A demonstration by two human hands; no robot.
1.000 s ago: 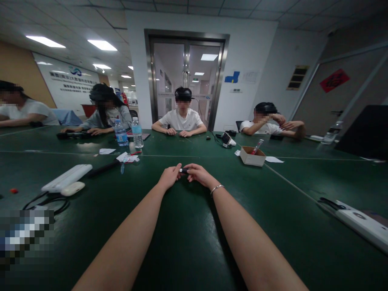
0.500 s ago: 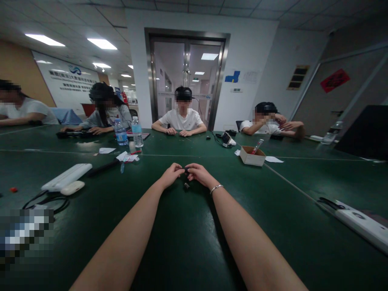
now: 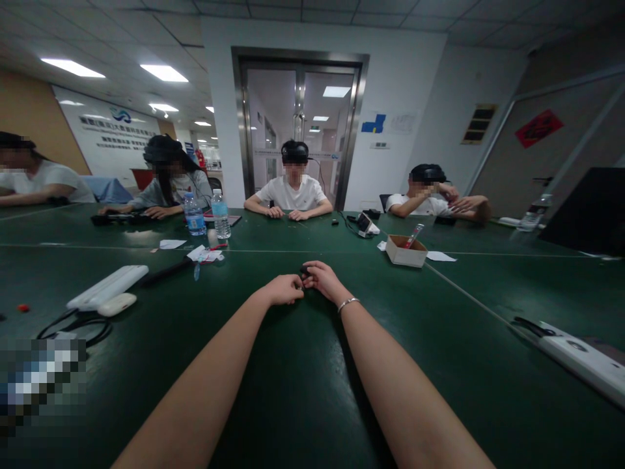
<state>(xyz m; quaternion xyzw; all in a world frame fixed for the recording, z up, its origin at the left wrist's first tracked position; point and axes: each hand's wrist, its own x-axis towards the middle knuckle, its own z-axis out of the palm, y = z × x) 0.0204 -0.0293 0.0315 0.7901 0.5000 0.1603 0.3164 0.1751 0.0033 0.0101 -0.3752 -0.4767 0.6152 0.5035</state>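
Note:
My right hand, a bracelet at its wrist, is closed in a pinch on a small black piece, too small to name. Just left of it and slightly lower, my left hand is closed with its fingertips low over the green table. A bit of a small metallic piece glints at those fingertips; most of it is hidden. The two hands nearly meet.
A white power bank-like box and a rounded white case lie left with black cable. Ahead right stands a small open box; a white power strip lies far right. Bottles and several people are across the table.
My left hand has let go of the black piece and come down to the small metallic piece, which lay bare on the table before. My right hand keeps the black piece.

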